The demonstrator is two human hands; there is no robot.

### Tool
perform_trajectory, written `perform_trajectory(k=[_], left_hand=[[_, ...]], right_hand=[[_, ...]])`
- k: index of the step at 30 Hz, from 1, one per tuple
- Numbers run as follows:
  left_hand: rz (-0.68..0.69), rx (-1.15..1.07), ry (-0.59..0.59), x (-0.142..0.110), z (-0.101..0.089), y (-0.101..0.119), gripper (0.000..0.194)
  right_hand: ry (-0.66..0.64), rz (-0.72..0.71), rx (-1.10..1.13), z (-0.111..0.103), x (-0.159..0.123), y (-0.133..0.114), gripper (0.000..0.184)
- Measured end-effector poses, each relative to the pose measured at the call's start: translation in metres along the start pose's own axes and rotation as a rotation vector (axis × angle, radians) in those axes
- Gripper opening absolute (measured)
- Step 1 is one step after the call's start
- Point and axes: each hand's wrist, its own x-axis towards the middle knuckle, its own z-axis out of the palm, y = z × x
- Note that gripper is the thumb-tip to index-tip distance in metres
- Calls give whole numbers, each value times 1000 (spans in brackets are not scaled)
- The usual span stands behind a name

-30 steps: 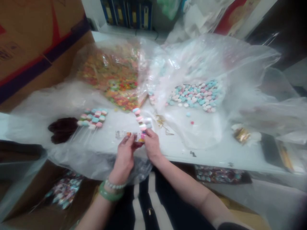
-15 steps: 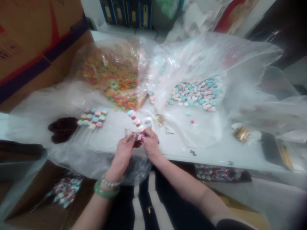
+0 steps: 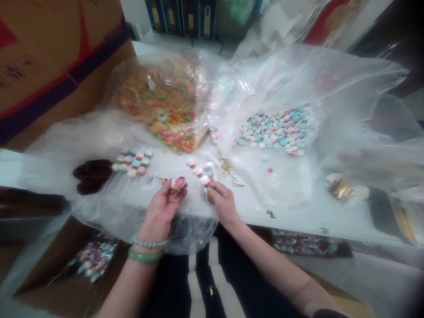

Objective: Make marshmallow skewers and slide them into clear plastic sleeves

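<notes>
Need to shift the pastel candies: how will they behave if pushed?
The pastel candies look rounded and smooth, so they'd probably slide or roll apart. The plastic bag beneath seems slick, likely helping that. Each seems light, so a push may scatter some, like the stray candy.

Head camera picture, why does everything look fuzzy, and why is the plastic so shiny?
In the head view, everything looks soft and a little blurry, even the pastel candies; the clear plastic bag shows pale glare; the white table edge looks bent, and the bottom right corner goes dark.
</notes>
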Motion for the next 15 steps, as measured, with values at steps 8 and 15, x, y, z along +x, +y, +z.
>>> perform_trajectory(k=[8, 15], left_hand=[[3, -86, -28, -3, -1, 13, 26], [75, -161, -101, -5, -3, 19, 29]], right_hand=[[-69, -256, -171, -12, -28, -9, 23], [-113, -396, -550, -11, -33, -1, 27]])
